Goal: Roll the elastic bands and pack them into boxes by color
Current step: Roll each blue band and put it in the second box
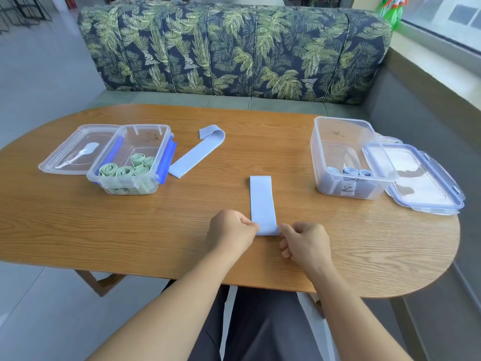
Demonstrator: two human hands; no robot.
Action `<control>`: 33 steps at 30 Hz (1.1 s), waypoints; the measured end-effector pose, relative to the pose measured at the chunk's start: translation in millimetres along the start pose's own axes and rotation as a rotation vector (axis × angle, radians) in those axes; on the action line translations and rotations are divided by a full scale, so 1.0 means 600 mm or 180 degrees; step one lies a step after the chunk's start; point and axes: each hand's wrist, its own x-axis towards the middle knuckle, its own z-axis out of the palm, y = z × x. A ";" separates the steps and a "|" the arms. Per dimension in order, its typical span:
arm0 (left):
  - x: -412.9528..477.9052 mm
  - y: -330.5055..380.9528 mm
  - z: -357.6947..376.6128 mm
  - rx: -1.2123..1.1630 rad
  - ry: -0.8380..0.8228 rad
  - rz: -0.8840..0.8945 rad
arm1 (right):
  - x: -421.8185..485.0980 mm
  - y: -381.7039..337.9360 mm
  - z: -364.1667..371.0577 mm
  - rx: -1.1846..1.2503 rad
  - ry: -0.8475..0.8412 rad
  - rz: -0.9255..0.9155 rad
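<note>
Both hands are on the near end of the blue elastic band (261, 201), which lies flat on the wooden table (104, 230), running away from the person. The left hand (230, 234) pinches the near left corner, the right hand (304, 242) pinches the near right corner. This looks like the start of the roll. Advice: turn that near edge over tight and square, keep both corners level, then roll away evenly so the coil doesn't cone. It belongs in the right box (346, 157), where blue rolls (350, 171) already sit. The left box (132, 160) holds green rolls (125, 171). Another blue band (194, 155) waits just beside that left box.
</note>
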 end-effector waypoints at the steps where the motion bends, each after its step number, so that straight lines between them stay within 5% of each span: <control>1: 0.001 0.002 -0.001 0.0030 -0.0017 -0.0003 | -0.004 0.001 0.000 0.0007 0.0013 -0.0036; 33: 0.009 -0.012 0.012 -0.0381 0.0116 0.0189 | 0.044 -0.029 0.002 -0.0332 -0.0120 0.0136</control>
